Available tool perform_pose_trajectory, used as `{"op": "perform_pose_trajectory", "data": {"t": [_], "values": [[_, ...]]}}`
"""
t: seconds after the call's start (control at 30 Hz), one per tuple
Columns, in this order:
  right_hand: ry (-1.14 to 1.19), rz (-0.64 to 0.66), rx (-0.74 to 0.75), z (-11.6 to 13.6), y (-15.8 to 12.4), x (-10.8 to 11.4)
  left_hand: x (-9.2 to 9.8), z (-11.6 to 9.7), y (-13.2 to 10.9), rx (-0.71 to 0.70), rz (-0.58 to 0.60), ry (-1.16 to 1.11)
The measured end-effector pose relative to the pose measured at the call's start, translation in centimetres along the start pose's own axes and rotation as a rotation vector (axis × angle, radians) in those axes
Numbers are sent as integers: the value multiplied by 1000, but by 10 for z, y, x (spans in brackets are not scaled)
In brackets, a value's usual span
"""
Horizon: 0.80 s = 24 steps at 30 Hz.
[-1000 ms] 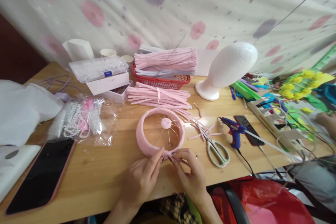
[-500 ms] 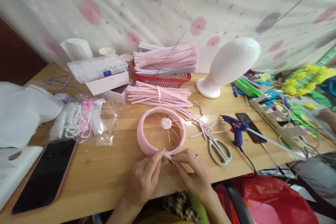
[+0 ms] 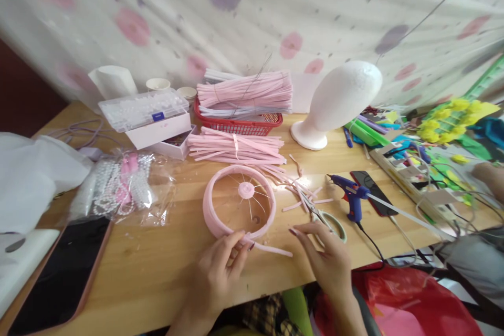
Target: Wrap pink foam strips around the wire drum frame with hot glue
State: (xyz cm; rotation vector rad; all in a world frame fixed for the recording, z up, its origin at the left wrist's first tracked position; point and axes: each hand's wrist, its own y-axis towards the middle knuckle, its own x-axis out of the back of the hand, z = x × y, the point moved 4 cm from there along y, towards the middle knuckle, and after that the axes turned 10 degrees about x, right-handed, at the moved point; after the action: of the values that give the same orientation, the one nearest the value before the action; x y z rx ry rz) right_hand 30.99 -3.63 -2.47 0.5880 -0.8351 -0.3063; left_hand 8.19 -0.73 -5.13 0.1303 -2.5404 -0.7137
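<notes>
A pink wrapped ring point(image 3: 214, 220) with thin wire spokes and a small pink hub lies on the wooden table point(image 3: 149, 268). My left hand point(image 3: 218, 268) pinches the ring's near rim, where a loose pink strip point(image 3: 271, 249) trails off to the right. My right hand point(image 3: 325, 257) has its fingers spread and rests over the handles of the pale green scissors point(image 3: 334, 223), holding nothing that I can see.
Bundles of pink strips point(image 3: 236, 147) and a red basket point(image 3: 240, 123) lie behind the ring. A blue glue gun point(image 3: 352, 197), a dark phone point(image 3: 372, 191), a foam head point(image 3: 338, 102), bead boxes point(image 3: 147, 113), a bagged bead string point(image 3: 120, 186) and a tablet point(image 3: 59, 273) surround it. Another person's hand point(image 3: 488, 176) is at far right.
My right hand has let go of the ring's rim and moved right to the scissors. The pink strip end now lies loose on the table. My left hand stays on the rim.
</notes>
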Motion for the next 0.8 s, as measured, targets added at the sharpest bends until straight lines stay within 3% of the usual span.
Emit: {"op": "perform_pose_trajectory", "data": {"t": [0.1,0.27,0.37,0.57,0.8], "values": [[-216,-155,-152,-30,-9,29,-1,1,-2,19,-38,-3],[-542,-311,-565,-77,-22,74,-1,3,-3,3,-1,5],[-656,-353,-637,-102,-12,92,0,2,-1,-13,-23,18],[-510,-105,-659,-151,22,87,1,0,0,-26,-2,4],[-410,-153,-663,-148,39,76,0,0,-1,14,27,-37]]}}
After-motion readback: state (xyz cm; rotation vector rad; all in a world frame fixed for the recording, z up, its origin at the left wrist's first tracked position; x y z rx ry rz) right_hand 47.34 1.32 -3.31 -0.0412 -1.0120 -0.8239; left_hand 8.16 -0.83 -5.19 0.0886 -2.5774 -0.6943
